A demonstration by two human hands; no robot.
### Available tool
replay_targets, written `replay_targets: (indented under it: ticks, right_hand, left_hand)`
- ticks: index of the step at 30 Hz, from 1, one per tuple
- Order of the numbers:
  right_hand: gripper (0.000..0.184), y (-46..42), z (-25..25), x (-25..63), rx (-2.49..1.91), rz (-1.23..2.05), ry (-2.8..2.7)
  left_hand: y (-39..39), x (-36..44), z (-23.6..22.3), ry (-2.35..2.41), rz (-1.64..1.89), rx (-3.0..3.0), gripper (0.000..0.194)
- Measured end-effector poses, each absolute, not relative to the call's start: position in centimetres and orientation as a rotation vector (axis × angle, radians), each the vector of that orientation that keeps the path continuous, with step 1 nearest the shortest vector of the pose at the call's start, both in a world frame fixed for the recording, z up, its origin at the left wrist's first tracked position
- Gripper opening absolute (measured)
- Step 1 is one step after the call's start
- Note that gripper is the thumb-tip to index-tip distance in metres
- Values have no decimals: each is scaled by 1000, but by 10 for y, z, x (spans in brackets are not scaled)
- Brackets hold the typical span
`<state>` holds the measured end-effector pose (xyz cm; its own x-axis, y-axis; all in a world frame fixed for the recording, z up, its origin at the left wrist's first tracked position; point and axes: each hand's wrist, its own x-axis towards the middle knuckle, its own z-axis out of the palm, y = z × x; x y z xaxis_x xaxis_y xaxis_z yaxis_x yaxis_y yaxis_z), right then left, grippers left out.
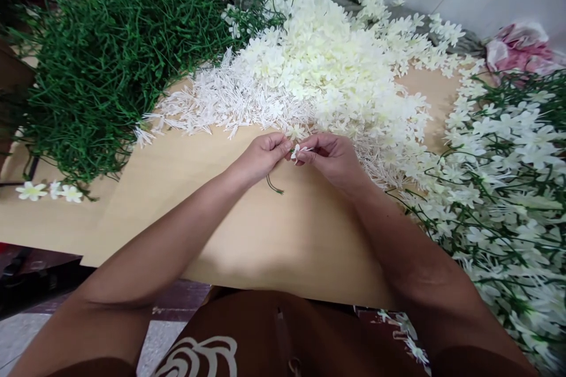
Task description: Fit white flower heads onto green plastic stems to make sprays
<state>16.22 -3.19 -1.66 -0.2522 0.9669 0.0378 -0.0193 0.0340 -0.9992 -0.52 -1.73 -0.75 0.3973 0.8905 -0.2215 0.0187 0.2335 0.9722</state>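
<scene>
My two hands meet over the near side of the brown board, fingertips almost touching. My left hand (266,154) is closed on a thin green stem (275,186), whose lower end hangs curved beneath the fingers. Between the thumb and fingers of my right hand (331,156) is a small white artificial flower (298,152), right beside the left fingertips. Whether the flower and the stem are joined is hidden by the fingers. Just beyond my hands lie a heap of white stamens (230,97) and a large pile of cream-white flower heads (327,53).
A big heap of green stems (119,53) fills the back left. Assembled white flowers on stems (508,200) spread along the right side. Loose flowers (32,191) lie at the left. The brown board (265,235) ends near my body. A pink-and-white plastic bag (522,50) sits back right.
</scene>
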Motion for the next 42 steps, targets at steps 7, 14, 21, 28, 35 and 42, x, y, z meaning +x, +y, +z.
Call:
replay_targets:
  ticks: [7, 14, 21, 28, 35, 42]
  right_hand:
    - [37, -33, -19, 158, -1084, 1257, -1361]
    - [38, -35, -14, 160, -1034, 1251, -1416]
    - [40, -33, -13, 162, -1167, 1247, -1453]
    - [36, -35, -11, 162, -1264, 1163, -1491]
    - [20, -39, -7, 161, -1217, 850, -1717]
    - [21, -38, -12, 159, -1243, 1060, -1607]
  left_hand:
    - [-17, -4, -9, 978, 764, 1205, 40]
    - [-17, -7, -11, 991, 751, 1270, 37]
    - [-17, -7, -6, 1048, 712, 1365, 30]
    - [-16, -3, -9, 1148, 742, 1434, 29]
    - [-17, -7, -13, 1057, 753, 1521, 25]
    - [-15, -8, -10, 994, 713, 1581, 27]
